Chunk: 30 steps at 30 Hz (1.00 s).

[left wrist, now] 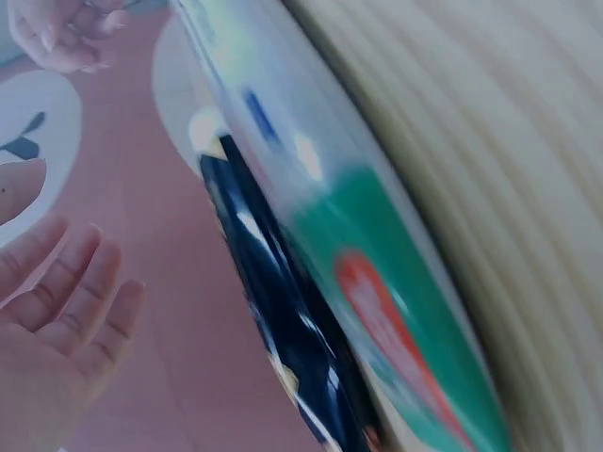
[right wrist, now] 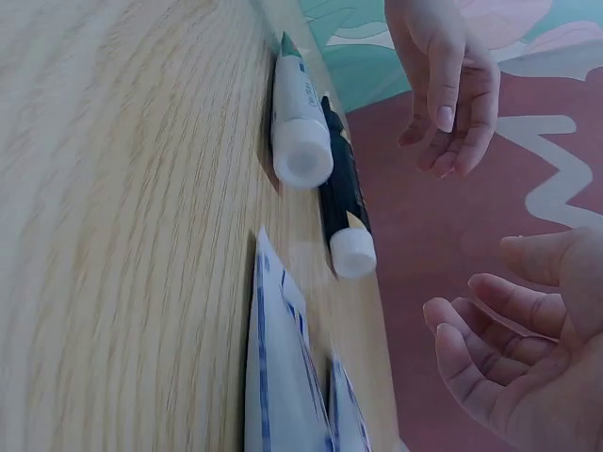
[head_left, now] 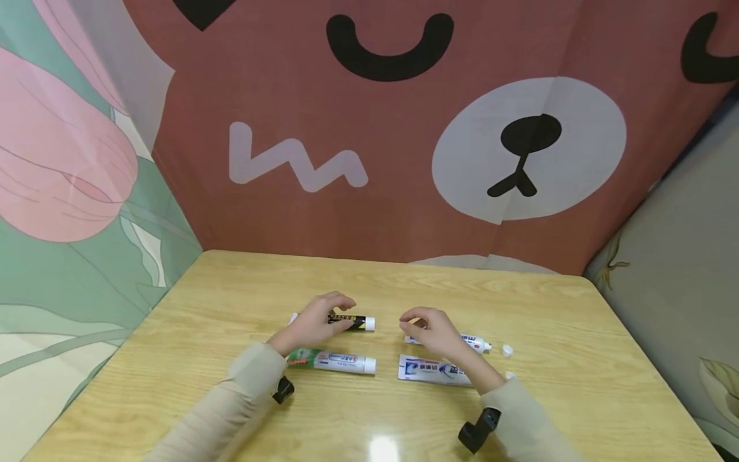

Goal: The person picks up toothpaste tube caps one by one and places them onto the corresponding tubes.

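In the lower middle of the head view, two hands are hovering over a wooden table (head_left: 369, 410). The left hand (head_left: 314, 322) is hanging loose, with its fingers softly bent and holding nothing. A black tube (head_left: 360, 323) is lying under it, and its white end is poking out to the right. A green and white tube (head_left: 340, 362) is resting a bit lower in the frame. Right of the middle, the right hand (head_left: 433, 331) is holding nothing too, and its fingers are curving gently. The upper white tube (head_left: 475, 342) is lying partly hidden under that hand, and a loose white cap (head_left: 507, 350) is sitting just beside its tip. The lower white tube (head_left: 430, 370) is lying below it, partly covered by the arm. A big bear picture (head_left: 398, 212) is filling the top.
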### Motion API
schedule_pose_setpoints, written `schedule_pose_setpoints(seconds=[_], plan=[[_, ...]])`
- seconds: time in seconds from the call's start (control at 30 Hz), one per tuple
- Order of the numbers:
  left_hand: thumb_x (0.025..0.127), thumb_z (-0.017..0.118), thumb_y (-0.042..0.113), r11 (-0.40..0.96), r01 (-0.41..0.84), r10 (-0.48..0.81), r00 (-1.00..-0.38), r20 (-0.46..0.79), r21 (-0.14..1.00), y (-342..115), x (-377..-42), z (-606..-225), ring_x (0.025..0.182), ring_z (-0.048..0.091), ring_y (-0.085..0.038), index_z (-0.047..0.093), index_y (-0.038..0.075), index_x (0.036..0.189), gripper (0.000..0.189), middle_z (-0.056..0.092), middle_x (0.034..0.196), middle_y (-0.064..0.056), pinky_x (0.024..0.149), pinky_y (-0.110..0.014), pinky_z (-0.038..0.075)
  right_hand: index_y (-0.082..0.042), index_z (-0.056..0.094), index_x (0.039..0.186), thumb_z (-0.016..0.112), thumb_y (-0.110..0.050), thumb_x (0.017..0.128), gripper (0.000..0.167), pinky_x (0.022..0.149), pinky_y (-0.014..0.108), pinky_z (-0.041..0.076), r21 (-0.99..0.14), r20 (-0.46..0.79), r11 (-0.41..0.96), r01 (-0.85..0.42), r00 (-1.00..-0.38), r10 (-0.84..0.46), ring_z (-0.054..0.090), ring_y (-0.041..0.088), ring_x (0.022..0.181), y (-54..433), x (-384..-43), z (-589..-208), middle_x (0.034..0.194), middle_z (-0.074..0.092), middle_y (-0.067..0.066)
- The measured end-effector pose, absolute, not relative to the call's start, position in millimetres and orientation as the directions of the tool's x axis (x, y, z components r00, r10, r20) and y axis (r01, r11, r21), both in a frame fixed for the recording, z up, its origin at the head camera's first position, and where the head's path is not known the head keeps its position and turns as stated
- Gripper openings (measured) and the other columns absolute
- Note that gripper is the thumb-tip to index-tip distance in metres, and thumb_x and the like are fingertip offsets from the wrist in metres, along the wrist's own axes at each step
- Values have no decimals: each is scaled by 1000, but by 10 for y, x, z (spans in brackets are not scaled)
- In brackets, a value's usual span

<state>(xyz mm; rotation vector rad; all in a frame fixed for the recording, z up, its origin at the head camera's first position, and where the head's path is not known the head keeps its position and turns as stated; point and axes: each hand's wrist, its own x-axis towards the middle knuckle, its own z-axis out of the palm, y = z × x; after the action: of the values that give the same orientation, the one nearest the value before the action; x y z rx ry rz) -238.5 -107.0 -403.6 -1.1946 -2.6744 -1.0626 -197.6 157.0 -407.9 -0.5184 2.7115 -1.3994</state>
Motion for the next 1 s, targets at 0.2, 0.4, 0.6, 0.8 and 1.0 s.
schedule_pose_setpoints(seconds=[0.2, 0.4, 0.6, 0.8, 1.0], plan=[[85, 64, 12, 419, 672, 643, -694, 323, 611, -842, -2326, -4020, 97, 56, -22, 59, 3, 114, 31, 60, 106, -6, 77, -33, 47, 2, 64, 102, 59, -16, 88, 23, 60, 26, 48, -795, 125, 528, -298, -933, -337, 59, 19, 77, 1833, -1878, -4022, 95, 64, 10], [84, 65, 11, 335, 683, 662, -661, 354, 649, -559, -2250, -4019, 95, 56, -23, 59, 3, 113, 30, 61, 105, -7, 77, -38, 48, 3, 62, 104, 58, -17, 90, 25, 60, 27, 49, -803, 97, 524, -283, -930, -354, 60, 26, 76, 2087, -1771, -3945, 94, 63, 16], [82, 67, 10, 251, 671, 685, -632, 362, 697, -261, -2168, -4047, 94, 56, -28, 59, 1, 112, 32, 61, 104, -11, 74, -38, 48, 5, 60, 107, 57, -18, 91, 28, 65, 34, 51, -824, 66, 499, -270, -919, -389, 61, 27, 76, 2318, -1687, -3884, 95, 62, 18], [79, 71, 13, 244, 598, 720, -639, 270, 764, -56, -2115, -4105, 92, 56, -26, 56, 3, 118, 43, 61, 106, -12, 73, -30, 46, 8, 57, 110, 57, -18, 91, 32, 69, 38, 52, -856, 33, 462, -232, -916, -399, 62, 28, 79, 2541, -1634, -3862, 99, 60, 21], [77, 74, 17, 243, 571, 748, -625, 224, 784, 114, -2105, -4162, 91, 56, -24, 54, 4, 121, 50, 60, 105, -10, 73, -30, 47, 8, 56, 109, 61, -18, 88, 34, 59, 34, 49, -836, 17, 499, -227, -921, -390, 58, 24, 66, 2744, -1612, -3914, 81, 60, 16]])
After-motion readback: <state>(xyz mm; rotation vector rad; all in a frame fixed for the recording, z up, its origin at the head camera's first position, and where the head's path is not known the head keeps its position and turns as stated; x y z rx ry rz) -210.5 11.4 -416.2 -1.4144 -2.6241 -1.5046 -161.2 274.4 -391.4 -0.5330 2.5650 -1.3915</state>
